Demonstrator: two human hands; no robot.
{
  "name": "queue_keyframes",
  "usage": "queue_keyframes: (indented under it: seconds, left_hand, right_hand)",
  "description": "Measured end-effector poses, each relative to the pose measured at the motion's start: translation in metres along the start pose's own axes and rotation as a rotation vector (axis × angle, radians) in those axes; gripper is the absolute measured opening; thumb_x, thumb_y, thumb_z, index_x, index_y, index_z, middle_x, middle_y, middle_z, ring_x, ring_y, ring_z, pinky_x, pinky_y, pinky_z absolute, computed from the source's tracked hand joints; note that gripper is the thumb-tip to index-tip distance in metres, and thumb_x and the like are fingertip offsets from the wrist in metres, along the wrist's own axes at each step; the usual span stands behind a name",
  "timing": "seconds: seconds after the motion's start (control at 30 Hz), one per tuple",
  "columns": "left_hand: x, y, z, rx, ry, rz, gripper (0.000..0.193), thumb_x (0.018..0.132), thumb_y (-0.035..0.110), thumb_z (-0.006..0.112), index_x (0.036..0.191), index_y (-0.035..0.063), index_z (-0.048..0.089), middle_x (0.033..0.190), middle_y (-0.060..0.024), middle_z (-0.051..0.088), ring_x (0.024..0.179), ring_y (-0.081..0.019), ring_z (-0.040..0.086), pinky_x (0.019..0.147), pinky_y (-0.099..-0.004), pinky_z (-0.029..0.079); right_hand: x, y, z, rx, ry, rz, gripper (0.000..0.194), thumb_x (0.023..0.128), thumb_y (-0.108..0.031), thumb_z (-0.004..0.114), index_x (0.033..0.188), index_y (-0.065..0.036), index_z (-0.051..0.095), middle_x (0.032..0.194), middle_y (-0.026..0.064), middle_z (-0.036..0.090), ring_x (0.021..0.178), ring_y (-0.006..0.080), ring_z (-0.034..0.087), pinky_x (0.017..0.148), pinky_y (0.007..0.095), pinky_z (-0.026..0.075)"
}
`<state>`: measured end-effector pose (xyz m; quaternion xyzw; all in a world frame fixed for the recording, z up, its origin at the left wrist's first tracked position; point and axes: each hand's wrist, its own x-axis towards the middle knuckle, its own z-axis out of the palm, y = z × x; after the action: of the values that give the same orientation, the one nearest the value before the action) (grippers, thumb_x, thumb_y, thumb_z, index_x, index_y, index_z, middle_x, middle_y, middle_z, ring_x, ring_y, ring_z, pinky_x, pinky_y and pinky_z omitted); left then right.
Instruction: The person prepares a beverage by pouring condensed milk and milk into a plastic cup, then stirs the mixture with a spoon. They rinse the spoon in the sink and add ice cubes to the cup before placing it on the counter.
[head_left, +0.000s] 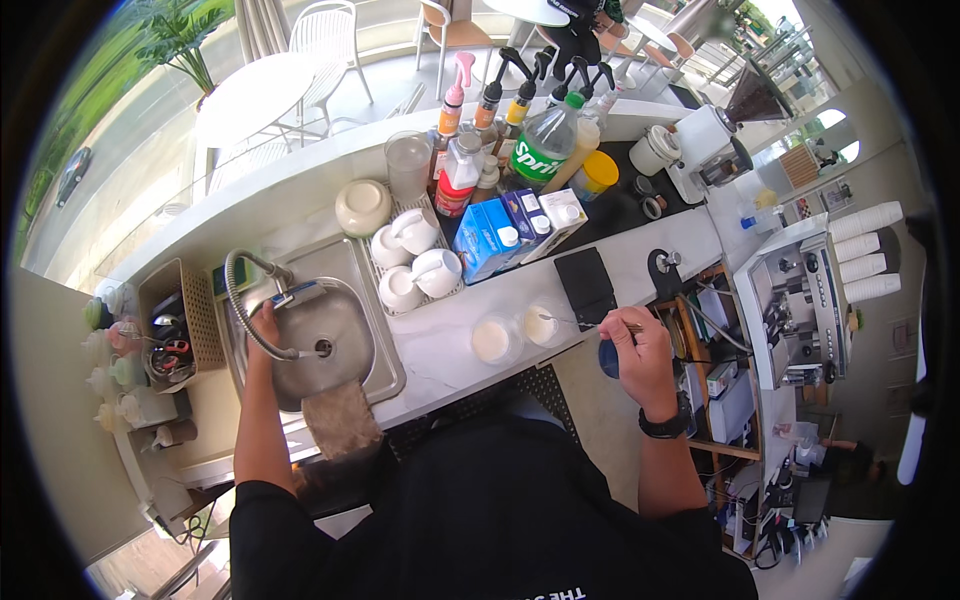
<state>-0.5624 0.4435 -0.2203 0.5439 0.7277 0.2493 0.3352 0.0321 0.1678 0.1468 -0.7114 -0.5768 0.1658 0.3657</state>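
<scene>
My right hand (637, 352), with a black watch at the wrist, grips a thin metal spoon (577, 322). The spoon's tip reaches over a clear plastic cup (541, 324) holding a pale creamy content. A second clear cup (492, 341) with similar content stands just left of it on the marble-look counter. My left hand (264, 324) is at the left side of the steel sink (352, 330), by the faucet (289, 294). The coiled spring hose (241, 300) crosses in front of this hand, and its fingers are partly hidden, so its hold cannot be told.
Upturned white cups (416, 259) sit on a rack beside cartons (487, 236), pump bottles (450, 112) and a Sprite bottle (544, 142). A black mat (585, 277) lies behind the cups. A brown cloth (341, 420) hangs over the sink's edge. An espresso machine (795, 300) stands right.
</scene>
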Motion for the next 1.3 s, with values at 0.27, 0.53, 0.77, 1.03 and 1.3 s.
queue_keyframes:
  seconds: [0.27,0.53,0.77,1.03,1.3]
  left_hand:
    - [-0.059,0.045,-0.012,-0.063,0.216,-0.184,0.067,0.108,0.067,0.051,0.101,0.0031,0.072,0.092,-0.0168,0.074,0.087,-0.0333,0.071,0.083,-0.0457,0.054]
    - [-0.119,0.053,0.017,-1.114,0.328,-0.678,0.049,0.114,0.056,0.046,0.113,0.011,0.065,0.09,-0.0011,0.063,0.078,-0.0174,0.059,0.07,-0.0341,0.052]
    - [-0.118,0.08,0.064,-1.388,0.619,-1.048,0.036,0.114,0.044,0.05,0.111,0.0104,0.063,0.093,-0.0058,0.06,0.072,-0.0197,0.054,0.057,-0.0357,0.043]
    - [-0.107,0.102,0.078,-1.816,0.454,-1.092,0.027,0.114,0.035,0.051,0.097,0.0171,0.062,0.079,-0.0034,0.058,0.058,-0.017,0.045,0.048,-0.0326,0.033]
    - [-0.113,0.09,0.1,-1.929,0.384,-0.934,0.019,0.113,0.022,0.053,0.103,0.0126,0.067,0.086,-0.0021,0.06,0.059,-0.0127,0.047,0.048,-0.0284,0.038]
  right_hand:
    - [-0.012,-0.047,-0.037,0.148,0.074,-0.079,0.039,0.116,-0.023,0.053,0.092,0.003,0.069,0.104,0.0122,0.071,0.095,0.0174,0.063,0.09,0.0325,0.048]
    - [-0.002,-0.101,0.116,0.441,-0.384,0.004,0.027,0.113,-0.017,0.057,0.103,0.003,0.072,0.095,0.0074,0.074,0.091,0.0132,0.066,0.087,0.0293,0.05]
    - [-0.023,-0.091,0.363,0.633,-0.534,0.397,0.03,0.114,-0.023,0.058,0.116,0.003,0.072,0.101,0.0091,0.077,0.084,0.0108,0.064,0.076,0.0269,0.052]
    - [-0.042,-0.084,0.384,0.806,-0.562,0.541,0.027,0.111,-0.015,0.054,0.128,0.004,0.066,0.09,0.0086,0.072,0.072,0.0105,0.06,0.064,0.0246,0.047]
    - [-0.039,-0.085,0.354,0.773,-0.72,0.607,0.042,0.104,-0.009,0.05,0.142,0.008,0.06,0.073,0.0035,0.06,0.06,0.0094,0.052,0.052,0.0263,0.04]
